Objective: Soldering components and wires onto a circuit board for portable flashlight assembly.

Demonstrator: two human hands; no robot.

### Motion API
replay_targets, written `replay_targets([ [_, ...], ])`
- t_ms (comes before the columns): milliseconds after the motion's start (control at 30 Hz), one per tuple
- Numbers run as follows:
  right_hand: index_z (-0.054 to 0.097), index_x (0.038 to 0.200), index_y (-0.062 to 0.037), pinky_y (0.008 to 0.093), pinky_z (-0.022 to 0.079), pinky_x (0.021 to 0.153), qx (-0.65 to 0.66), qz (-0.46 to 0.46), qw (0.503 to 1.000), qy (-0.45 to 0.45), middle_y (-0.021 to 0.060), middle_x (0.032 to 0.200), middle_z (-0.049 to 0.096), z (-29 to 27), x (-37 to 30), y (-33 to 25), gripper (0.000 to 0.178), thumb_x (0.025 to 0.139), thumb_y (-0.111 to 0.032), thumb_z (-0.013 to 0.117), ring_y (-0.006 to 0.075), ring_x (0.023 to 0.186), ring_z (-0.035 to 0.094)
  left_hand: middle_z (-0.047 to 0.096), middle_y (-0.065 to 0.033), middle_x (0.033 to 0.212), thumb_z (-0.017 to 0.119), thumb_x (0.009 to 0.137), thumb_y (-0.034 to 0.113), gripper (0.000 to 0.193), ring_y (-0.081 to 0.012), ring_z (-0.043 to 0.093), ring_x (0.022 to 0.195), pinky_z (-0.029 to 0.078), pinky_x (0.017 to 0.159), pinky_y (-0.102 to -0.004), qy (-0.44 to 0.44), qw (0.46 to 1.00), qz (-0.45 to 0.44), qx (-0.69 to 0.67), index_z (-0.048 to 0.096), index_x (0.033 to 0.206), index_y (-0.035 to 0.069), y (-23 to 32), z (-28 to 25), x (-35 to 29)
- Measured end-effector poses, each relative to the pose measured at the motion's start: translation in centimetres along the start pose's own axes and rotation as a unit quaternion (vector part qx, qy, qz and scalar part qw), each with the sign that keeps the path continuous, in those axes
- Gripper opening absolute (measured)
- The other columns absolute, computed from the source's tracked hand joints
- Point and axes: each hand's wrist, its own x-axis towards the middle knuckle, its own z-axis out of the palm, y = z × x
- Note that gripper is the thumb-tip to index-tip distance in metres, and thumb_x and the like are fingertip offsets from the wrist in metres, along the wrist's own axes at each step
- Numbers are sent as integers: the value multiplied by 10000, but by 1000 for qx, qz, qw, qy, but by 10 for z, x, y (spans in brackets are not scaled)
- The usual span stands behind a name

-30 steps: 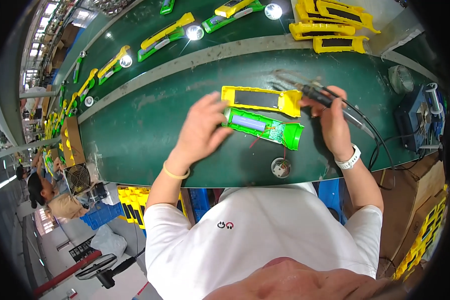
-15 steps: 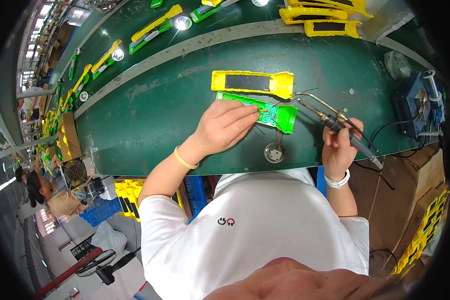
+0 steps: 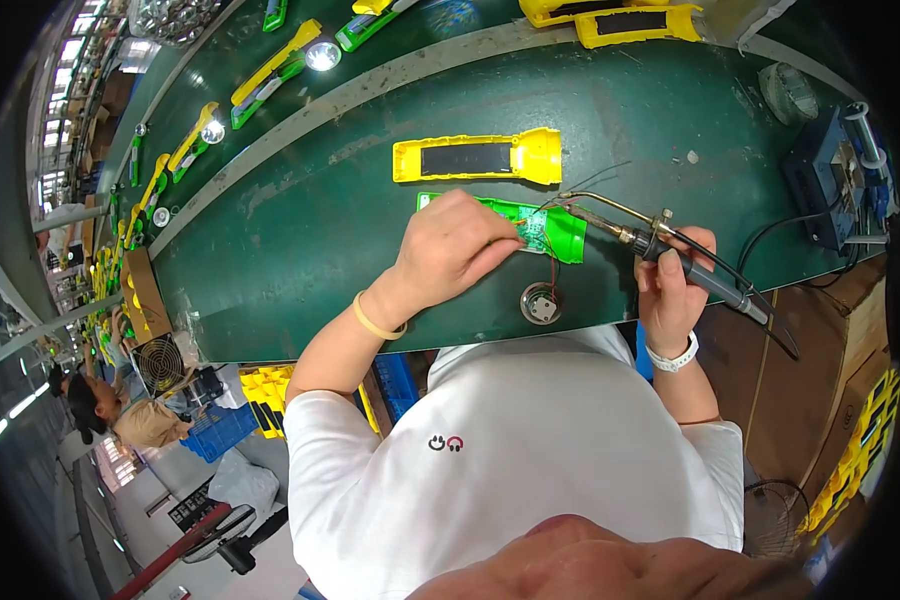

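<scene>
A green flashlight housing half (image 3: 570,240) lies on the bench, with a small green circuit board (image 3: 534,222) and thin wires inside. Over its left part is my left hand (image 3: 450,245), thumb and index finger pinched at the board's edge; what they hold is hidden. My right hand (image 3: 673,285) grips a soldering iron (image 3: 732,296) with a thin curved metal tube along it. The iron's tip points left, just above the board's right side. A round lamp piece (image 3: 541,304) hangs on wires off the housing's near side. Beyond lies a yellow housing half (image 3: 538,156) with a black panel.
A blue soldering station (image 3: 815,195) and a clear jar (image 3: 788,92) stand at the right. More yellow halves (image 3: 635,26) lie at the far edge. Past a grey rail, lit flashlights (image 3: 322,57) line the bench. Another person (image 3: 145,420) sits at the left, near a fan (image 3: 159,365).
My left fingers have gone from lying flat across the housing to a pinch at the board. The soldering iron has moved left, its tip closer over the board. The whole view has shifted slightly.
</scene>
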Motion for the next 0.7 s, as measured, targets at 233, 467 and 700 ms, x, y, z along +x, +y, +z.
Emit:
replay_targets([
  [233, 382, 996, -59, 207, 384, 481, -34, 24, 999, -2, 47, 801, 488, -2, -2, 0, 280, 844, -115, 610, 89, 555, 466, 598, -34, 727, 735, 644, 61, 170, -213, 537, 626, 421, 541, -314, 16, 993, -90, -72, 632, 776, 91, 9, 9, 4],
  [467, 381, 996, -56, 210, 392, 476, -27, 27, 999, 4, 48, 804, 492, -9, -3, 0, 280, 847, -121, 609, 84, 542, 450, 597, -23, 744, 719, 653, 50, 140, -202, 535, 647, 416, 551, -310, -38, 999, -4, 11, 638, 761, 89, 8, 8, 13],
  [700, 382, 996, -59, 212, 399, 471, -13, 39, 999, 7, 47, 821, 496, -12, -3, -1, 282, 845, -119, 613, 78, 543, 446, 611, -47, 809, 678, 696, 7, 131, -195, 575, 694, 460, 612, -276, -14, 999, -21, -41, 641, 805, 70, 12, 4, 10],
])
